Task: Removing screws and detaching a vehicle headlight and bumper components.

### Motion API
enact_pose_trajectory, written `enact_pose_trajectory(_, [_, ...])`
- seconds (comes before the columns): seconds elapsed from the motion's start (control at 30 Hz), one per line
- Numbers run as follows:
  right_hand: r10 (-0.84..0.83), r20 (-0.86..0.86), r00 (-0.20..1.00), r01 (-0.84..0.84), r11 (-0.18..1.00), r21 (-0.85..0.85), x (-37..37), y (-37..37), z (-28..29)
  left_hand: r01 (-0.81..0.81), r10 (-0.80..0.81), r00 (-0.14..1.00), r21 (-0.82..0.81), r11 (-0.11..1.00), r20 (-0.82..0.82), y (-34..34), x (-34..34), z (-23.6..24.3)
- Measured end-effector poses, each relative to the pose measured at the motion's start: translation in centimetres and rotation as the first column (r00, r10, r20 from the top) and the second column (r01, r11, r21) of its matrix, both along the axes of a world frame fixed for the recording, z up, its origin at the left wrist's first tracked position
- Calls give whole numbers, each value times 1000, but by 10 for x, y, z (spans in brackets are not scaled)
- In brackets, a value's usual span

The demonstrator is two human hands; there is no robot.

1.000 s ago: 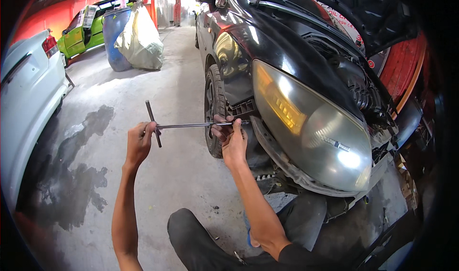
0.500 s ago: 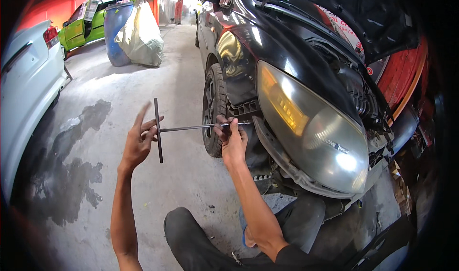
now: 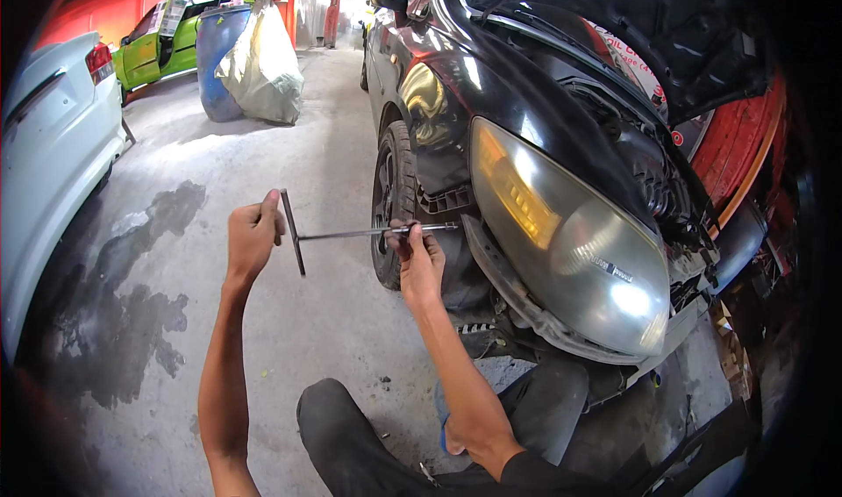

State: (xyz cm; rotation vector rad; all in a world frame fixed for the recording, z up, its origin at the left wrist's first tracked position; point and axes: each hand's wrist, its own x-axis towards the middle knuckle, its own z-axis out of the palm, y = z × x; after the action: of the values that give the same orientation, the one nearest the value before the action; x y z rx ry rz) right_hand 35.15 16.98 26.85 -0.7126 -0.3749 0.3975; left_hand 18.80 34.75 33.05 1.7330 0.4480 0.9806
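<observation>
A long metal T-handle wrench (image 3: 351, 233) runs level from its crossbar on the left to its tip by the black car's front corner. My left hand (image 3: 253, 236) is closed on the crossbar. My right hand (image 3: 417, 260) pinches the shaft near its tip, just below the black grille piece (image 3: 445, 200) beside the headlight (image 3: 570, 234). The front bumper is off the black car (image 3: 491, 85), and its bonnet is up. The wrench tip is hidden against the car's body.
The front wheel (image 3: 390, 207) stands just behind my right hand. A white car (image 3: 48, 155) fills the left edge. A blue barrel (image 3: 215, 58), a large white sack (image 3: 263, 71) and a green car (image 3: 158, 41) stand at the back. Wet stains (image 3: 132, 295) mark the concrete floor.
My left hand has turned the crossbar, whose tilt has shifted, and its fingers, spread half a second ago, are closed on the bar again. My right hand stays on the shaft.
</observation>
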Motion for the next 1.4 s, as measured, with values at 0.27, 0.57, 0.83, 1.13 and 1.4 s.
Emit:
enact_pose_trajectory(0.27, [-82,-68,994,81,996,-22,-16,1,-1,357,-367,930,-215,909,-10,-17,-32,-37])
enact_pose_trajectory(0.57, [-19,21,1000,22,991,-135,-14,-13,-19,164,-281,953,-592,789,-111,-31,-3,-87])
enact_pose_trajectory(0.83, [82,268,960,58,878,-475,-20,-32,-28,273,-173,962,-783,558,212,-40,3,-157])
enact_pose_trajectory(1.13, [32,214,976,8,983,-186,-36,-38,-20,246,-116,969,-820,517,218,-44,-27,-198])
enact_pose_trajectory(1.4, [-78,23,997,81,922,-379,-6,-35,-133,-122,9,990,-815,567,-142,-45,-104,-265])
